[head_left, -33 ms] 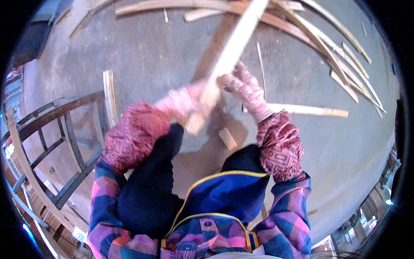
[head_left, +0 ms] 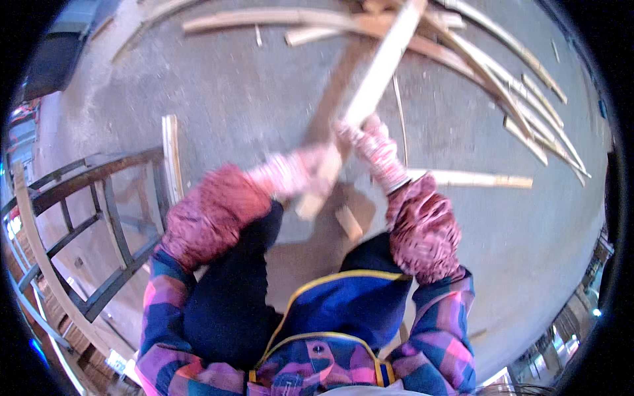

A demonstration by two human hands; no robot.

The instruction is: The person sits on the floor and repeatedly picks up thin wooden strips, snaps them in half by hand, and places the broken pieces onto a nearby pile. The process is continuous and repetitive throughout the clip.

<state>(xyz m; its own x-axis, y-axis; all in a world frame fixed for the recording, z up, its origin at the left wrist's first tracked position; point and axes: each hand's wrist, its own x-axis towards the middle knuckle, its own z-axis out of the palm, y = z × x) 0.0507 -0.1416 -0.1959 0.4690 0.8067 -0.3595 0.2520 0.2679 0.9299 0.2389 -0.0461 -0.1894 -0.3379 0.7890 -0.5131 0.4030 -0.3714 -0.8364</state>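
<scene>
A long pale wooden plank [head_left: 383,63] slants from the far middle down toward my knees, held up off the floor. Around its near part is my left hand [head_left: 310,170], in a pink-and-white knit glove and smeared by motion. Farther up the plank, my right hand [head_left: 371,142] in the same kind of glove grips its right edge with fingers curled. A short wood block [head_left: 349,223] lies on the floor between my knees, below the plank's near end. Patterned red sleeve covers wrap both forearms.
Several wooden strips [head_left: 508,99] lie piled at the far right. One more strip [head_left: 472,178] rests right of my right hand. To the left stands a dark metal frame [head_left: 99,178] with an upright wood piece [head_left: 172,155] beside it. The grey concrete floor [head_left: 264,86] spreads around.
The plank and my left hand have moved slightly to the right and nearer. The whole view has also shifted a little. Both hands stay on the plank.
</scene>
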